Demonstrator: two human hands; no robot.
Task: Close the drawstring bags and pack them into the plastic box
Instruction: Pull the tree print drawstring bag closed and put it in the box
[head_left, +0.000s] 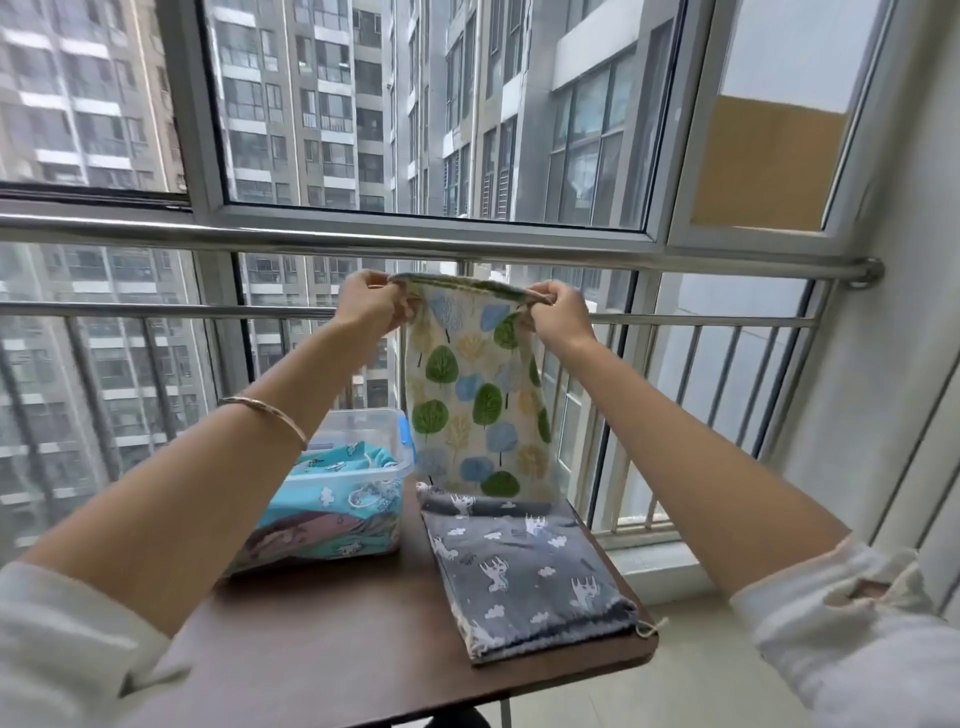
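Tree-print bag (478, 410): held in the air, above and just right of the plastic box (358, 415), hanging full length. Its bottom hem is just over the far end of the grey bag (524, 566).
- Cream cloth with round green and blue trees, paler yellow ones between them, and thin dark trunks.
- Mouth pulled flat and wide, not cinched. A darker olive edge shows along the rim.

Left hand (369, 306): fingers curled, pinching the left corner of the mouth. Right hand (558, 317): fingers curled, pinching the right corner. Can't tell whether either hand has the cord or only the cloth.

Grey bag: lies flat just right of the box, not touching it.
- Dark grey with white animals and small white clouds.
- Gathered end is toward the camera, with an off-white cord knot sticking out at the near right corner.
- Could be more than one bag stacked; can't tell.

Box: clear plastic, open top, blue latch (405, 441) on its right side. It sits on the dark brown table (337, 623).
- A teal bag (332, 499) with white clouds is inside, its white cord and bunched mouth at the top.
- Purple-brown printed cloth shows through the near wall, under the teal.

Thin metal bangle (265, 410) on the left wrist. Steel railing (260, 239) and window are behind the box.
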